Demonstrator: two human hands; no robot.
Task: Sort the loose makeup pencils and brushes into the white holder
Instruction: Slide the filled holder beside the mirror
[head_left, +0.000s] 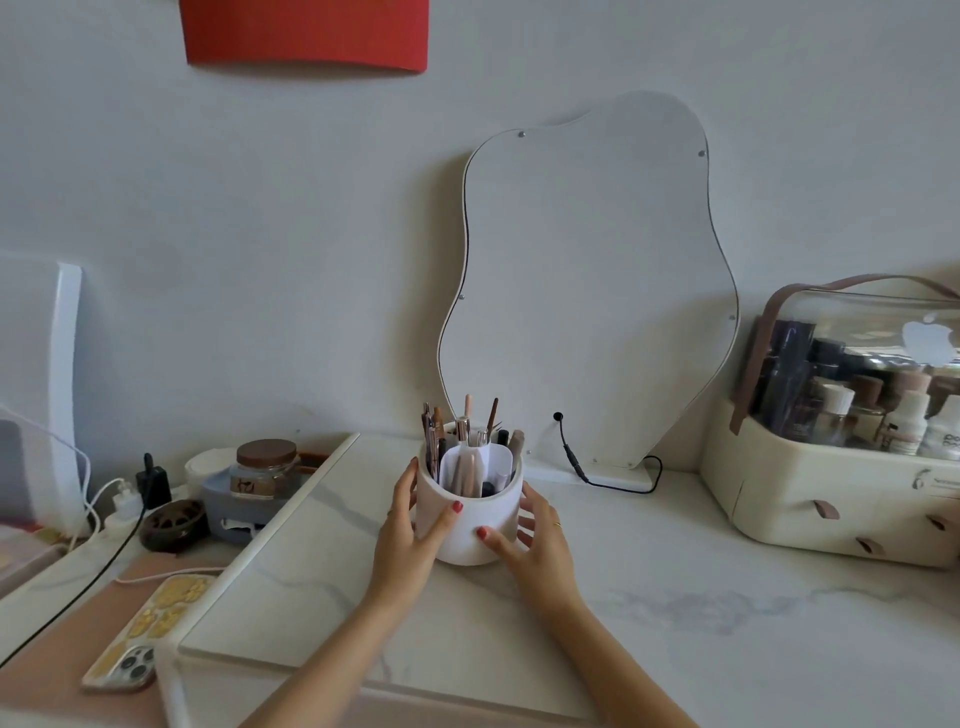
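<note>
The white holder (467, 525) stands upright on the marble tabletop (727, 597), in front of the wavy mirror. Several makeup pencils and brushes (470, 447) stick up out of its divided top. My left hand (408, 525) grips the holder's left side, thumb across the front. On the holder's right side my right hand (535, 535) wraps around it, thumb on the front and fingers behind. No loose pencils or brushes show on the tabletop.
A wavy-edged mirror (587, 291) leans at the wall with a black cable (576, 462) at its base. At right sits a cream cosmetics box (810, 499) full of bottles. A jar (266, 467), a charger, a dark bowl and a phone (150, 629) lie at left.
</note>
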